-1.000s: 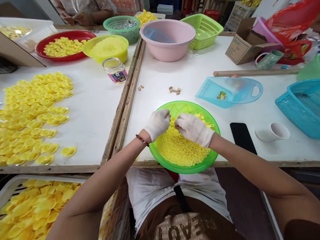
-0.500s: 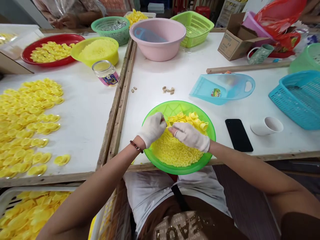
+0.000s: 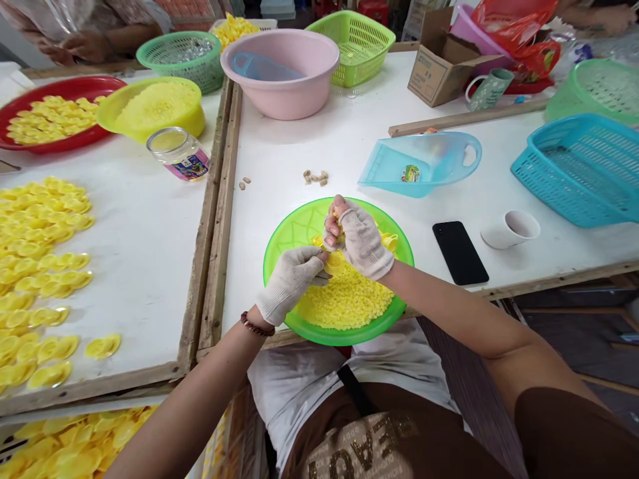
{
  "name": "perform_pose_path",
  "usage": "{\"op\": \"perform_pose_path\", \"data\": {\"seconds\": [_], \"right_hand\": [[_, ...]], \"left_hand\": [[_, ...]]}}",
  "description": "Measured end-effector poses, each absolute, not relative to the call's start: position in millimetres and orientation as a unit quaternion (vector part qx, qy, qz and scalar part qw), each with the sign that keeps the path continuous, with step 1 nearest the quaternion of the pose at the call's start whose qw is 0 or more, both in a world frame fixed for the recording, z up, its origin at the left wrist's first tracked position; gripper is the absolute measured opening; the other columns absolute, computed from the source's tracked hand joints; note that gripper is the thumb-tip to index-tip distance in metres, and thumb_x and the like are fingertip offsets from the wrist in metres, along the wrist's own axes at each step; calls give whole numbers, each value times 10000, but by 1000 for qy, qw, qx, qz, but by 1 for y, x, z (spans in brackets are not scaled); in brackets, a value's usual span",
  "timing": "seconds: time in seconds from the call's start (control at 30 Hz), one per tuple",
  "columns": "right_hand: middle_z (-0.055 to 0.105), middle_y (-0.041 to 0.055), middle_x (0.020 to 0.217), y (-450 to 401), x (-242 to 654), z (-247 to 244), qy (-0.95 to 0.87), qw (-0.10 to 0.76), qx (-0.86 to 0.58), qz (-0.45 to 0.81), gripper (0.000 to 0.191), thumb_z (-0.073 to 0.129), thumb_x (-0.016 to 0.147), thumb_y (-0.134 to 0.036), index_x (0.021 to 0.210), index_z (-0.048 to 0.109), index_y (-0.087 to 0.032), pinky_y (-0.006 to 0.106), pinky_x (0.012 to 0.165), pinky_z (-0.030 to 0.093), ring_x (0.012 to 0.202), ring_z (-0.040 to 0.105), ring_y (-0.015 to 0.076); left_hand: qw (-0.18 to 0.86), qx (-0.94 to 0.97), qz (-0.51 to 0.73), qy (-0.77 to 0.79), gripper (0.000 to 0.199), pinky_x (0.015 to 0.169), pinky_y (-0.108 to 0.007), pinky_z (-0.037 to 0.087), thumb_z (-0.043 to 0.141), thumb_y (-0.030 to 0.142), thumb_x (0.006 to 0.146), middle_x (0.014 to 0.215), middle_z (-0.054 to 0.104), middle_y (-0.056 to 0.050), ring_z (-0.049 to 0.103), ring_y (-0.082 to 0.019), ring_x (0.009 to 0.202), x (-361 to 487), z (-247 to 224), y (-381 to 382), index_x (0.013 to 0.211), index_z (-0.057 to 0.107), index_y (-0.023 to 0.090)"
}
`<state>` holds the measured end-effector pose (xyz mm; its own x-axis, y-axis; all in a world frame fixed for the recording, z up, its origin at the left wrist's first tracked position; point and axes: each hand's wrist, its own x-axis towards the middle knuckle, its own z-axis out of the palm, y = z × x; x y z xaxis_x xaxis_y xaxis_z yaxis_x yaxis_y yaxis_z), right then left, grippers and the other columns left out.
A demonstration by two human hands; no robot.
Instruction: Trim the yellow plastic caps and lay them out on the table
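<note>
A round green basin [image 3: 287, 233] sits at the table's front edge. It holds small yellow pellets [image 3: 349, 303] and several yellow hat-shaped plastic pieces [image 3: 388, 242] at the back. My left hand [image 3: 294, 276], in a fingerless white glove, pinches one yellow hat-shaped piece [image 3: 336, 263] over the pellets. Just above it, my right hand [image 3: 360, 241], gloved the same way, is curled with its fingers up, and bits of yellow pellets show between the fingers. Part of what it holds is hidden by the fingers.
Rows of yellow pieces [image 3: 44, 279] lie on the left table, past a wooden divider [image 3: 214, 266]. A clear jar [image 3: 180, 154], yellow bowl [image 3: 192, 120] and pink basin [image 3: 284, 96] stand behind. To the right are a blue scoop [image 3: 384, 166], phone [image 3: 460, 253], paper cup [image 3: 499, 234] and blue basket [image 3: 574, 179].
My right hand has risen and turned fingers up, with yellow pellets showing in it. My left hand has lowered and now shows a yellow piece at its fingertips. The view has shifted right.
</note>
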<state>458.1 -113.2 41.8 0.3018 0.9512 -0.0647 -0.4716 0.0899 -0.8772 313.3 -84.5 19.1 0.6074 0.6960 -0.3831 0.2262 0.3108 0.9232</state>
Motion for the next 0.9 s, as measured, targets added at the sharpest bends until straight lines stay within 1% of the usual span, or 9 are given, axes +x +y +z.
{"op": "perform_pose_path", "data": {"seconds": [0.17,0.3,0.37,0.5,0.6,0.67,0.77,0.83,0.9], "right_hand": [[370,-109,567,-120,467,45,-294,656,-443,535,506,624,910,-699,788,424,-251,241,427,226,422,304,60],[387,-98,600,-144,484,39,-370,610,-485,504,435,585,963,-624,807,427,-250,245,442,248,444,335,71],[426,-80,617,-159,495,34,-463,532,-543,456,371,545,1007,-539,808,462,-238,258,491,314,488,397,87],[631,13,796,-175,509,29,-700,222,-604,310,130,627,956,-254,849,625,-181,314,720,422,732,547,148],[702,72,979,-164,504,30,-791,88,-567,211,134,584,957,-157,925,715,-158,348,855,424,897,588,195],[705,82,999,-147,497,32,-813,72,-554,162,222,510,991,-137,961,729,-153,342,871,420,909,589,197],[700,116,1027,-116,484,30,-819,28,-568,78,253,478,990,-100,1021,725,-142,349,841,414,917,595,219],[693,152,1056,-98,477,25,-808,-32,-587,27,266,480,963,-64,1050,722,-134,365,799,407,947,610,255],[688,182,1064,-84,472,18,-796,-88,-599,2,281,485,932,-34,1042,728,-125,377,752,394,969,627,296]], "left_hand": [[702,556,196,400,387,729,-275,642,824,461,745,763,699,-26,696,-133,685,312,15,-83,905,724,123],[711,528,205,417,346,764,-283,652,826,391,748,803,693,-14,726,-140,726,309,13,-83,928,690,130],[701,534,208,425,315,759,-298,657,803,378,775,795,692,-16,742,-157,732,306,18,-84,920,663,135],[637,588,246,434,271,764,-316,653,741,383,831,815,724,-42,749,-176,735,286,41,-78,905,647,140],[541,631,283,479,279,769,-340,643,698,412,855,871,748,-55,749,-198,764,251,53,-57,945,658,150],[413,676,274,546,266,768,-347,622,635,416,886,867,744,-53,738,-217,797,219,53,-35,963,665,164],[200,713,166,652,198,819,-377,566,543,323,904,849,723,-76,700,-259,883,167,42,-1,916,667,168],[142,697,100,696,131,865,-408,529,546,244,863,850,719,-106,681,-289,929,132,33,16,825,647,168],[135,666,76,729,88,889,-425,505,584,193,804,831,716,-128,673,-308,952,101,26,27,717,594,178]]}}
